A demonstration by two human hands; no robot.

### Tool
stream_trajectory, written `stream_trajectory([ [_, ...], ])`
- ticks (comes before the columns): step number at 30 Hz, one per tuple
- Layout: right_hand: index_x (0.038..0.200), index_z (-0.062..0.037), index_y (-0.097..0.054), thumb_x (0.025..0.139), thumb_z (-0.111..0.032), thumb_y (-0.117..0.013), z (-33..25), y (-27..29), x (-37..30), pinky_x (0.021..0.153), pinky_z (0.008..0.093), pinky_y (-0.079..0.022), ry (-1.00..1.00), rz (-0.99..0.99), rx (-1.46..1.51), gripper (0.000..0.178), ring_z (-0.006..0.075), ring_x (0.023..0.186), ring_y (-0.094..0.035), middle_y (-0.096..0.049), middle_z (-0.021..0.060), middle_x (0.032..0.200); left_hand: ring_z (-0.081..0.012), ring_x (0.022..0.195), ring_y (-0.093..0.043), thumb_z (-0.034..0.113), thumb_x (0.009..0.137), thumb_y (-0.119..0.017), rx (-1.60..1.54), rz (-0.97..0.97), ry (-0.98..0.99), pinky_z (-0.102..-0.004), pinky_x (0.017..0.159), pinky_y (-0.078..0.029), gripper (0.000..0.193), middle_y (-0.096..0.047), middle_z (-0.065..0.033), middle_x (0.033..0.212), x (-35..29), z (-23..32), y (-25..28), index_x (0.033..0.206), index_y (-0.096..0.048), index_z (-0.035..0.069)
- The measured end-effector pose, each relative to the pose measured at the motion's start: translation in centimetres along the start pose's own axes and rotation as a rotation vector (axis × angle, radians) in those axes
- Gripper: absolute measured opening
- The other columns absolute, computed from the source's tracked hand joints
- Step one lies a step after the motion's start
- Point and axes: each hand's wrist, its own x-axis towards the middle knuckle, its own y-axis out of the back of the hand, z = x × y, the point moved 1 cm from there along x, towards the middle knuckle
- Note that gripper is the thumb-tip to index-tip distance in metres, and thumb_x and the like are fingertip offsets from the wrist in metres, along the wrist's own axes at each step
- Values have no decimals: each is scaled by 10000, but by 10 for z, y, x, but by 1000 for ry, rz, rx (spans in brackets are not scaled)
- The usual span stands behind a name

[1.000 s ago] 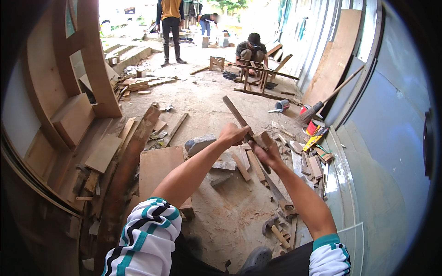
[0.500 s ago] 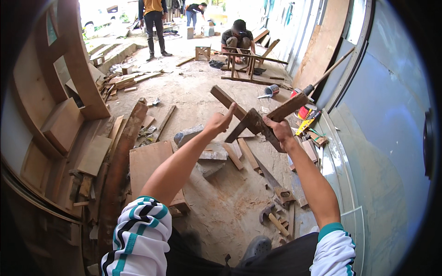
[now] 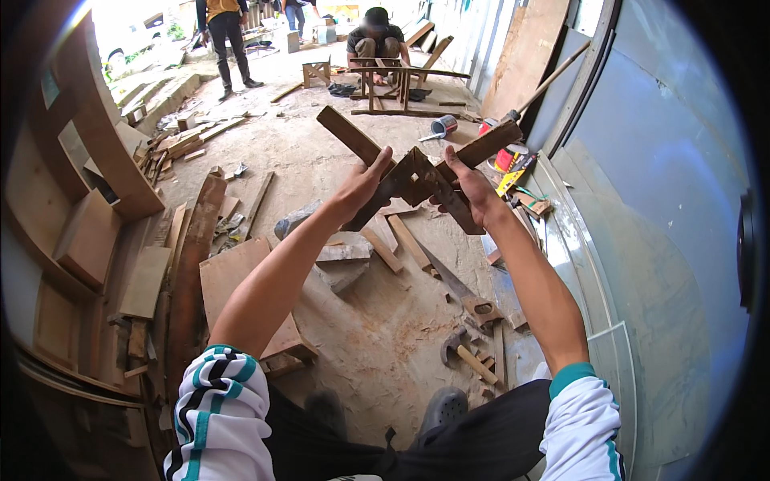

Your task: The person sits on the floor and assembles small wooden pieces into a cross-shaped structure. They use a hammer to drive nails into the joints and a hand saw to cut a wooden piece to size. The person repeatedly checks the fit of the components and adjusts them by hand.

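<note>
Held up in front of me is a dark brown wooden frame (image 3: 415,178) of joined pieces, with arms slanting up to either side and shorter ends pointing down. A square hole shows near its middle joint. My left hand (image 3: 366,186) is closed around its left side, thumb up along the wood. On the other side my right hand (image 3: 475,191) grips the frame with the thumb on top; its fingertips are partly hidden behind the wood. Below, a handsaw (image 3: 481,309) and a hammer (image 3: 475,365) lie on the floor.
Grey stone blocks (image 3: 341,255), a wooden panel (image 3: 233,276) and a long beam (image 3: 192,272) lie on the left. Glass panes (image 3: 634,385) stand along the right. A paint can (image 3: 443,126) lies farther off; a crouching person (image 3: 377,40) works at a wooden chair frame (image 3: 401,80).
My left hand, earlier with its index finger extended along the left arm, now wraps the frame nearer the joint. The frame has turned and shifted slightly left and up in view.
</note>
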Motion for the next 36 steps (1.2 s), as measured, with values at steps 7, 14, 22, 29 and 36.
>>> stream_trajectory([
  [7, 1044, -38, -680, 857, -746, -540, 6, 4, -4, 558, 333, -572, -71, 39, -62, 746, 216, 645, -700, -705, 122, 858, -165, 689, -689, 446, 865, -756, 173, -181, -185, -283, 577, -540, 545, -698, -103, 896, -15, -2, -4, 1100, -622, -26],
  [14, 881, 10, -700, 910, -726, -473, -3, 27, 3, 622, 424, -558, -4, 504, -1231, 771, 304, 692, -708, -702, 172, 732, -151, 612, -652, 350, 842, -797, 62, -147, 62, -278, 499, -513, 438, -682, -86, 840, -15, 1, -12, 1017, -650, -24],
  [22, 1009, -50, -735, 894, -323, -684, 7, 10, 1, 823, 425, -544, 802, 270, -924, 301, 356, 961, -687, -707, 222, 994, -168, 555, -645, 344, 849, -791, 74, -100, 166, -279, 494, -522, 394, -673, -85, 781, -12, -12, -10, 932, -684, -26],
  [29, 1064, -96, -750, 847, -290, -736, 23, -9, -1, 823, 411, -544, 884, 273, -1130, 292, 321, 964, -666, -685, 135, 1019, -165, 600, -667, 388, 831, -798, 108, 11, 283, -272, 526, -542, 432, -678, -90, 761, -12, -11, -5, 897, -708, -29],
  [36, 957, -80, -761, 828, -216, -733, 36, -22, 1, 843, 410, -531, 991, 394, -1194, 189, 281, 964, -640, -678, 88, 979, -160, 670, -675, 456, 824, -785, 90, 36, 382, -266, 562, -537, 492, -691, -104, 833, -11, -13, -11, 972, -715, -7],
])
